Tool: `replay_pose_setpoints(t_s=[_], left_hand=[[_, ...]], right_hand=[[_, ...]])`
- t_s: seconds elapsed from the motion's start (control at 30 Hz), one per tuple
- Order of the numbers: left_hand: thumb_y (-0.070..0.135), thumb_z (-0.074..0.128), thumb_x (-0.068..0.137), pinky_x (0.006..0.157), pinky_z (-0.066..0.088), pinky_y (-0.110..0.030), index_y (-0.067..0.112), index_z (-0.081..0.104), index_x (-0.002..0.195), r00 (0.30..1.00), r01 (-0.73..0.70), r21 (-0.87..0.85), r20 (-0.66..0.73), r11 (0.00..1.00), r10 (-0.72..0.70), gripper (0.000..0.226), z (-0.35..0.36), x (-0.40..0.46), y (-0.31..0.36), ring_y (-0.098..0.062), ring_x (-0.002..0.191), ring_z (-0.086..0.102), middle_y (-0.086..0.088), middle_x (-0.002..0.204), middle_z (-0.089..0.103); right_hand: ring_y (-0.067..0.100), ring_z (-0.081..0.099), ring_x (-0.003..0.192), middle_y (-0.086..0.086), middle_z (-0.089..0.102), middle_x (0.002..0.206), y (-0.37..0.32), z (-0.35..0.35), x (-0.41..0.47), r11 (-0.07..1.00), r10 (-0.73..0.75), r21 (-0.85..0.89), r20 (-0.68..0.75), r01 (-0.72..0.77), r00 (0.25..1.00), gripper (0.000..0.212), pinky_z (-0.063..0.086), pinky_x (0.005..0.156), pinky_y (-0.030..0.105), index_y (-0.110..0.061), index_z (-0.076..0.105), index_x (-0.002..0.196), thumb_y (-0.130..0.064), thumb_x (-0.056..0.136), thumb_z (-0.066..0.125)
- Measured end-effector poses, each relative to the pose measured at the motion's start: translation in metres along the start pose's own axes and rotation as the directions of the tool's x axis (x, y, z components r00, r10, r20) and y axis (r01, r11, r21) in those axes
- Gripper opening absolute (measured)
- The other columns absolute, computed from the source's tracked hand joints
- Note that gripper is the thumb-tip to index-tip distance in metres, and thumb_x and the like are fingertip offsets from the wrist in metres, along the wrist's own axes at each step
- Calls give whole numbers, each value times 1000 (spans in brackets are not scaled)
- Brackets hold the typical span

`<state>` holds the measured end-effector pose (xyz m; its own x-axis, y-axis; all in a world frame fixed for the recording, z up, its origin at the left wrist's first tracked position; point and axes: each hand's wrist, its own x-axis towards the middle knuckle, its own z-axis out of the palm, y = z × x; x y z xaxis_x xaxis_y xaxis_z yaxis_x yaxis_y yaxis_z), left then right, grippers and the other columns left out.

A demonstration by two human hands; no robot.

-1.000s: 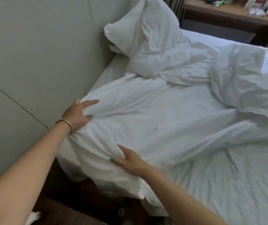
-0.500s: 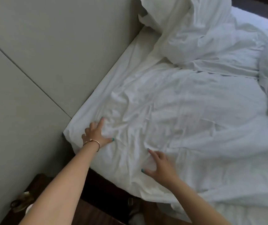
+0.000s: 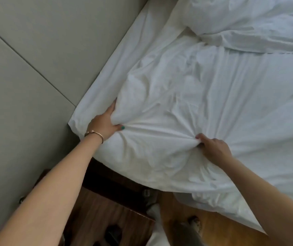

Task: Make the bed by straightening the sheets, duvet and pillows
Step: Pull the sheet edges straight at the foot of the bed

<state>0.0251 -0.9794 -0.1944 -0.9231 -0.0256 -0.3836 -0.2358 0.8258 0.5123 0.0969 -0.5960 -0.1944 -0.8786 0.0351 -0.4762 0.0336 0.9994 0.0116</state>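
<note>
Far left: grey-green padded wall panel [image 3: 35,55] w/ a diagonal seam, running along the bed's left side. Below it, near left, dark wooden floor [image 3: 106,215].

Left hand [image 3: 104,124], thin gold bangle [image 3: 96,134] on the wrist, is at the near-left corner of the bed: fingers tucked under a bunched fold of the crumpled white duvet [image 3: 186,107], thumb on top, so it's clamped on fabric. Half a sec ago this hand lay flat w/ fingers spread on the cover; now it's gripping. The smooth white fitted sheet [image 3: 124,59] shows as a bare strip betw. duvet edge and wall.

Centre: creases fan out from both grips and a taut ridge runs betw. them, i.e. the cloth is under tension. Duvet's near edge hangs over the bedside toward the floor.

Right hand [image 3: 211,148], near centre-right, was also flat before; now its fingers are curled in, pinching a gather of the same duvet.

Far right: rumpled white pillow [image 3: 239,20] at the far end, not yet squared; more bunched bedding at the right edge.

Read: smoothing has switched to a two-handed pull, prob. to drag the duvet toward the near-left corner and square it. Task early-mid: duvet wrinkled, pillow undone. Risk: tugging may shift the sheet too.
</note>
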Motion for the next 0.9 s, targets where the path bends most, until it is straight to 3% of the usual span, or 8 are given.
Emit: replay_pose_setpoints(t_s=[0.17, 0.27, 0.33, 0.4, 0.5, 0.67, 0.8, 0.9], left_hand=[[43, 80, 71, 96, 46, -39, 60, -2, 142, 1000, -12, 42, -2, 999, 12, 110, -45, 7, -14, -38, 117, 53, -9, 140, 50], [38, 73, 80, 95, 44, -45, 50, -13, 146, 966, 225, 180, 88, 957, -244, 108, -11, 5, -15, -39, 116, 52, -19, 138, 45], [27, 61, 88, 105, 32, -48, 34, -14, 150, 945, 303, 420, -14, 855, -328, 97, 29, -7, 0, -40, 124, 40, -21, 141, 32], [18, 55, 88, 115, 17, -47, 23, -3, 153, 988, 154, 485, -91, 861, -125, 88, 67, -28, 28, -39, 133, 26, -21, 148, 23], [25, 41, 93, 117, 16, -45, 26, 19, 152, 948, -314, 327, 58, 891, 313, 63, 126, -63, 86, -32, 143, 17, -13, 157, 20], [51, 27, 97, 115, 4, -54, 38, -1, 151, 808, -482, 369, 538, 795, 240, 63, 230, -136, 175, -23, 147, -5, 4, 161, -5], [52, 43, 90, 118, 6, -45, 19, -2, 153, 843, -334, 296, 519, 895, 143, 84, 268, -187, 224, -23, 148, 0, -4, 161, -3], [55, 45, 86, 119, 6, -39, 17, -1, 153, 844, -299, 292, 526, 909, 108, 90, 282, -217, 252, -28, 147, -2, -10, 160, -4]], right_hand=[[31, 62, 96, 2, 68, 104, -10, -35, -32, 972, -51, 226, -89, 70, 995, 30, 39, 70, 35, -36, 54, 123, -44, 100, 35], [26, 51, 114, 1, 56, 121, -15, -10, -39, 986, -105, 143, 105, 90, 989, 44, 39, 90, 37, -47, 33, 142, -46, 99, 40], [29, 35, 130, 5, 38, 139, -9, 20, -48, 998, -17, 59, 177, 6, 984, 64, 25, 109, 42, -46, 15, 149, -53, 94, 46], [33, 15, 142, 7, 17, 154, 5, 44, -64, 982, 157, 81, 131, -168, 979, 76, 5, 116, 46, -40, 9, 152, -62, 89, 47], [36, -11, 145, 3, -9, 161, 40, 62, -93, 957, 279, 74, 40, -281, 960, 72, -17, 111, 51, -45, -1, 151, -68, 92, 33], [33, 4, 149, -3, 0, 164, 135, 65, -141, 918, 346, 124, 211, -377, 914, 63, 18, 117, 47, -43, 0, 153, -50, 100, 34], [26, 22, 144, 4, 22, 159, 198, 67, -208, 840, 396, 176, 447, -513, 802, 54, 32, 111, 44, -22, 23, 153, -34, 102, 37], [24, 23, 144, 4, 22, 159, 218, 77, -255, 847, 312, 253, 474, -467, 823, 53, 30, 113, 42, -23, 27, 152, -31, 101, 42]])
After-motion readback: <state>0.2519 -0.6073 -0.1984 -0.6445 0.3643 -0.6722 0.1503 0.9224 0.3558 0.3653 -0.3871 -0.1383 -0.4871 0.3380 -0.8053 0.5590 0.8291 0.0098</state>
